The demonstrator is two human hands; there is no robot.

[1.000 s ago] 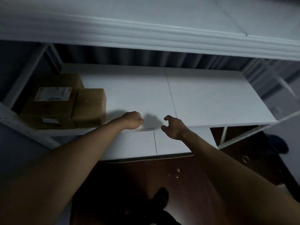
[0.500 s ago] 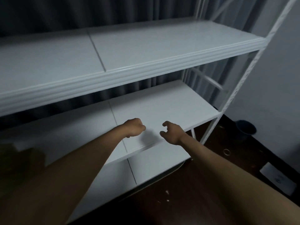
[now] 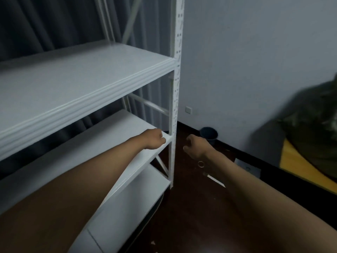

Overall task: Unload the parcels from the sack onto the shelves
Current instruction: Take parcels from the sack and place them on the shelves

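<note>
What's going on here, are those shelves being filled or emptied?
A person is stocking a white shelving unit with parcels from a sack, and right now is between parcels. Both hands are empty: the left hand is loosely curled over the corner of the middle shelf, and the right hand hangs over the dark floor beside the rack. The shelf parts in view hold nothing. A blurred dark green bundle at the right edge may be the sack, so the next parcel probably comes from there.
</note>
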